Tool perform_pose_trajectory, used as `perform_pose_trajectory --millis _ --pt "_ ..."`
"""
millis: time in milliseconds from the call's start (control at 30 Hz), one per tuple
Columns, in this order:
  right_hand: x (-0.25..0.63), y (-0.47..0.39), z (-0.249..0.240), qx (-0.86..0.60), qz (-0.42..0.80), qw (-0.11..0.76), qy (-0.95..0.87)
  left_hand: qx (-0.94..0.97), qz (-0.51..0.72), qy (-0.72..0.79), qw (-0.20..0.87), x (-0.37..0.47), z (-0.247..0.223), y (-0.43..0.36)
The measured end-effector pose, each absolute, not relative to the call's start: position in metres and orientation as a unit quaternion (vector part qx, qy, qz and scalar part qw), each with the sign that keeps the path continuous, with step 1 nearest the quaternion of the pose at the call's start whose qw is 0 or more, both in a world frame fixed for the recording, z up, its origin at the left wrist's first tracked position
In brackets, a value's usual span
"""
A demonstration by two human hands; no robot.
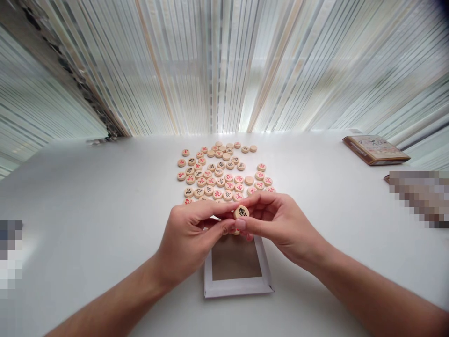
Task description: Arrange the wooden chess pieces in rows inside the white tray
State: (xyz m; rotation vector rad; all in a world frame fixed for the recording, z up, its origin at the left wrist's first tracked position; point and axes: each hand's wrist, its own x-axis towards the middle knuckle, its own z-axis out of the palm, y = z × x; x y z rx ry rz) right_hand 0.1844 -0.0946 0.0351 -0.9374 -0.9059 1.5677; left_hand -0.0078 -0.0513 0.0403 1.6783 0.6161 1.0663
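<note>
A round wooden Chinese chess piece with a black character faces up between my two hands. My right hand is closed on it, thumb in front and fingers behind. From the other side my left hand pinches its left edge with thumb and index fingertip. Below the hands lies a shallow white box tray with a brown bottom; its far end is hidden by my fingers. Part of another piece with a red mark shows under my thumbs. Just beyond, many loose chess pieces with red or black characters lie flat, a few blank side up.
The white table reaches back to a striped curtain. At the back right lies a brown box with a picture on its top. Nearer on the right is a blurred-out item, and another is at the left edge.
</note>
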Motion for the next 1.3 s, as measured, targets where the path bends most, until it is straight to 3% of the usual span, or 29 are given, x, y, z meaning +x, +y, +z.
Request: perform_pose_trajectory --millis 333,767,1300 --pt "0.1872 -0.0964 0.0345 -0.384 0.674 0.521 -0.355 0.754 0.429 0.214 0.448 -0.0098 0.0362 -0.0476" --pt "0.1875 -0.0969 0.0360 -0.363 0.670 0.525 -0.379 0.725 0.432 0.193 0.500 -0.0078 0.0398 -0.0513" --pt "0.1869 -0.0998 0.0370 -0.395 0.536 0.565 -0.487 0.679 0.456 0.212 0.535 -0.0076 0.0419 -0.0503"
